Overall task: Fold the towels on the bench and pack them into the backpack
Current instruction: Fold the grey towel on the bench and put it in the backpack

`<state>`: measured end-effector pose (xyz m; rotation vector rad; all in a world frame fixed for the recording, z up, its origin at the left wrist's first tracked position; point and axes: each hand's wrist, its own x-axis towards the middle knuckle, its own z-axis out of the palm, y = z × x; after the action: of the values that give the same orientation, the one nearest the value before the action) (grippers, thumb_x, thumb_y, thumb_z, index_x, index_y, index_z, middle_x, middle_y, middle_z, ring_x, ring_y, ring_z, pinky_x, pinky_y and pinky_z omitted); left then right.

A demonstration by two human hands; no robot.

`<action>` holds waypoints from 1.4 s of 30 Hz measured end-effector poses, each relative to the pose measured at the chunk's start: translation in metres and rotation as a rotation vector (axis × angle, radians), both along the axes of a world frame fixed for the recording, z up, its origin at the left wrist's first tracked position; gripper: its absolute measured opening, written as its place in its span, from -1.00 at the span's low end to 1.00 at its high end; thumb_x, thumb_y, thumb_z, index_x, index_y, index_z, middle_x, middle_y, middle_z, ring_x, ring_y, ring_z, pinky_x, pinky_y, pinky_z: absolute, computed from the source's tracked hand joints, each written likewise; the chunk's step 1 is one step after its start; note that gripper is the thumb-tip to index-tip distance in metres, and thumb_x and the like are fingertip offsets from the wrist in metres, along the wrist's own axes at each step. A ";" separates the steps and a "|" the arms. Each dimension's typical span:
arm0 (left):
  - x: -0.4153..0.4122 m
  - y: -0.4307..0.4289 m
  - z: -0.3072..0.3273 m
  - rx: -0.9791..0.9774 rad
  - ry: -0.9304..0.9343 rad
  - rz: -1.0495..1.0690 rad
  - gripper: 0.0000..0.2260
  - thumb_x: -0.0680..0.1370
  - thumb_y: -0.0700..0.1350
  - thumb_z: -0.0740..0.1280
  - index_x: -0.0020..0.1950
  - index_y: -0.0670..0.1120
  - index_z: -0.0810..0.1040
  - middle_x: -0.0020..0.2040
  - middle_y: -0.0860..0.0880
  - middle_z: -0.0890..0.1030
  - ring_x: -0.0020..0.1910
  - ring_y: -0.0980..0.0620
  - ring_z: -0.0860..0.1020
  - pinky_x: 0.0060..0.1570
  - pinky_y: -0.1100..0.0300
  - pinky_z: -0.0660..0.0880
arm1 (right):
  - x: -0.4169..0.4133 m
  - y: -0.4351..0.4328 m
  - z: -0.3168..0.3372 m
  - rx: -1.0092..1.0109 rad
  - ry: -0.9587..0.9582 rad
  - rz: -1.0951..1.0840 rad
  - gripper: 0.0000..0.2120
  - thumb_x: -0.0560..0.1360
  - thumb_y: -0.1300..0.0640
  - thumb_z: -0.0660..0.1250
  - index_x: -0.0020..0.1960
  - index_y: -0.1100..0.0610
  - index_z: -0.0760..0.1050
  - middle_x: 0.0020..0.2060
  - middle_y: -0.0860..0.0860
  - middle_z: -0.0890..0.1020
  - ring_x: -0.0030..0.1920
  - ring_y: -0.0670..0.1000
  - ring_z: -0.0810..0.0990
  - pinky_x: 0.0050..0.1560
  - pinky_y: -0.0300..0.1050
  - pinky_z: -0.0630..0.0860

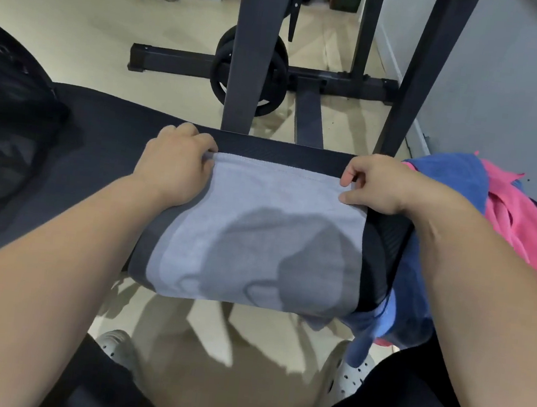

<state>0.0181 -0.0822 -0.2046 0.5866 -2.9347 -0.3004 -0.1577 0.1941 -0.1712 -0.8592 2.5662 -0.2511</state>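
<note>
A grey towel [258,228] lies spread across the black padded bench [101,139], its near edge hanging over the front. My left hand [175,160] pinches the towel's far left corner. My right hand [375,184] pinches the far right corner between thumb and forefinger. A blue towel [442,178] and a pink towel [523,223] lie crumpled at the right end of the bench, the blue one drooping down to the floor. A black mesh backpack [8,116] sits at the left end of the bench.
A dark steel rack [250,52] with a black weight plate [221,69] stands on the beige floor behind the bench. A grey wall [505,79] runs along the right. My legs and white clogs [351,377] are below the bench's front edge.
</note>
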 end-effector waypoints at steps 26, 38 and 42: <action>-0.003 -0.030 -0.004 0.130 0.113 0.195 -0.71 0.59 -0.06 0.33 0.30 -0.06 0.51 0.12 -0.13 0.58 0.12 -0.21 0.52 -0.03 -0.04 0.46 | -0.002 -0.018 -0.019 -0.136 0.275 -0.032 -0.79 0.55 0.10 0.38 0.16 0.06 0.65 0.09 0.05 0.62 0.09 0.13 0.56 0.07 -0.02 0.50; 0.000 -0.033 0.014 0.275 0.011 0.242 -0.75 0.57 -0.23 0.25 0.14 -0.10 0.68 0.15 -0.12 0.64 0.15 -0.14 0.56 0.02 0.08 0.50 | 0.005 -0.030 -0.006 0.071 0.167 -0.034 -0.88 0.41 0.10 0.41 -0.06 0.03 0.53 -0.21 -0.05 0.56 -0.10 0.09 0.54 -0.31 -0.13 0.36; 0.002 -0.035 0.020 0.319 0.053 0.257 -0.85 0.54 -0.18 0.34 -0.16 -0.03 0.68 -0.12 -0.08 0.66 -0.10 -0.08 0.60 -0.18 0.09 0.56 | 0.007 -0.029 -0.009 0.011 0.163 -0.027 -0.89 0.41 0.13 0.40 -0.21 0.05 0.46 -0.20 -0.05 0.50 -0.15 0.09 0.50 -0.35 -0.14 0.30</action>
<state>0.0203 -0.1172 -0.1844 0.9696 -2.7349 -0.7463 -0.1508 0.1652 -0.1802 -0.8748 2.7287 -0.1818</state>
